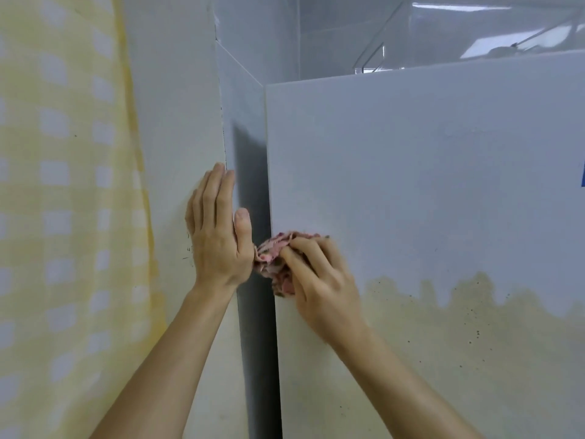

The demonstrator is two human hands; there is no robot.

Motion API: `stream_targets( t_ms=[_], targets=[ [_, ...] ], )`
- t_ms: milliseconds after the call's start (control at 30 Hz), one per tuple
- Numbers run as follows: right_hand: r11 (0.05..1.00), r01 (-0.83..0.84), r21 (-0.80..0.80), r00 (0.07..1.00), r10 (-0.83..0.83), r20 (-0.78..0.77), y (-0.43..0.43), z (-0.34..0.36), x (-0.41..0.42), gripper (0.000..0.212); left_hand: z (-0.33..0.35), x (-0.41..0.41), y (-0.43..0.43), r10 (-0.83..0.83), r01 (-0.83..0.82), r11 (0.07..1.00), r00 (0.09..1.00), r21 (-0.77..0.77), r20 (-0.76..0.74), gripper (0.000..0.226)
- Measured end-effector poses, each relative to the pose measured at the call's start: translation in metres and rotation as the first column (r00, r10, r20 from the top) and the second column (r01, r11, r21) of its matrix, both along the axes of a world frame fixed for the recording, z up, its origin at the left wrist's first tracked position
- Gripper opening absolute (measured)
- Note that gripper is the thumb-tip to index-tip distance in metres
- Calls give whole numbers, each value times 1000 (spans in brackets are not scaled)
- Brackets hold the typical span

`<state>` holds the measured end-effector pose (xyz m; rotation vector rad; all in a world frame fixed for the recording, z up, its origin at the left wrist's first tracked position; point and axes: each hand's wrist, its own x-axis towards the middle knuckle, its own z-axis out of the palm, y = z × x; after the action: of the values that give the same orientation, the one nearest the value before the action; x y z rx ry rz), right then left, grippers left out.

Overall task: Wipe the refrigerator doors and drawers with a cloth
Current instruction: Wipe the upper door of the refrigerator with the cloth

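A bunched pink patterned cloth (276, 260) is pressed against the white refrigerator door (427, 172) near its left edge. My right hand (319, 282) grips the cloth with curled fingers. My left hand (218, 229) lies flat with straight fingers on the white panel (180, 128) to the left, its thumb close to the cloth. A brownish stained band (474, 337) covers the lower part of the door; the part above is clean white.
A yellow-and-white checked curtain (63, 201) hangs at the left. A dark narrow gap (253, 191) runs between the panel and the door. Clear plastic shelving (443, 42) shows above the door's top edge. A blue sticker edge (582, 175) sits at far right.
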<state>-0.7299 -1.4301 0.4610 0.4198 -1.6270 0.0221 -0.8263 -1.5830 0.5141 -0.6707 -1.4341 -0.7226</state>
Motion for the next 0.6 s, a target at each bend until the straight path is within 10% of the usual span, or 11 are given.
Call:
stream_targets(
  t_ms=[133,367,600],
  targets=[
    [994,49,93,995,-56,84,20,4,16,22,0,9,15,0,-1,1000,1000,-29,-18,51],
    [945,152,-291,963,-207,-170,62,109,38,16,6,23,39,-66,65,996,998,-60,-18,53],
    [986,142,-89,988,-147,-50,50,1,38,20,-6,31,55,-134,134,990,991,-40,-9,53]
  ],
)
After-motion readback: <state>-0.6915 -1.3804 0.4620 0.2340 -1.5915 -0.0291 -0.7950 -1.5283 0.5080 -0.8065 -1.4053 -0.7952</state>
